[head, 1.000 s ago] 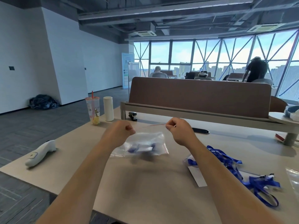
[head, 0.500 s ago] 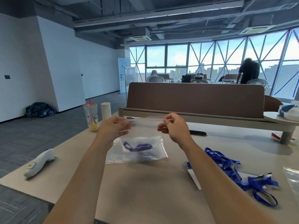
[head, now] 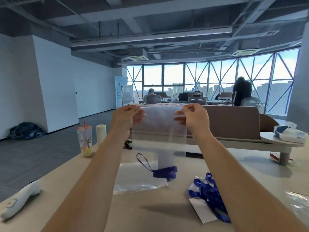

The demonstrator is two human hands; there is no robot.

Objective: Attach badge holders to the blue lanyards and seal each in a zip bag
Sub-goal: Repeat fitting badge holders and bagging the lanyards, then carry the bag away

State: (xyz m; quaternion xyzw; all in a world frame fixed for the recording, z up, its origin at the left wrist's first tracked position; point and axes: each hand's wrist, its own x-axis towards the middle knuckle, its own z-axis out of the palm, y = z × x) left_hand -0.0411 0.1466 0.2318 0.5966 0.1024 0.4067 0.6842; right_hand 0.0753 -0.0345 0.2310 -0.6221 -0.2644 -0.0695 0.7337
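Observation:
I hold a clear zip bag (head: 158,129) up in the air, well above the beige table (head: 150,215). My left hand (head: 128,114) pinches its top left corner and my right hand (head: 194,116) pinches its top right corner, along the red zip strip. Inside, a blue lanyard (head: 164,172) with a clear badge holder (head: 164,158) hangs at the bottom of the bag. A pile of more blue lanyards (head: 209,195) with white cards lies on the table to the right.
A white handheld device (head: 20,200) lies at the table's left edge. A drink cup (head: 85,139) and a white cylinder (head: 101,133) stand at the far left. A brown divider (head: 234,121) runs across the back. Another clear bag (head: 299,201) lies at the right edge.
Both hands have lifted the bag from the table to face height, and it now hangs straight with the lanyard sunk to its bottom. The view has tilted upward.

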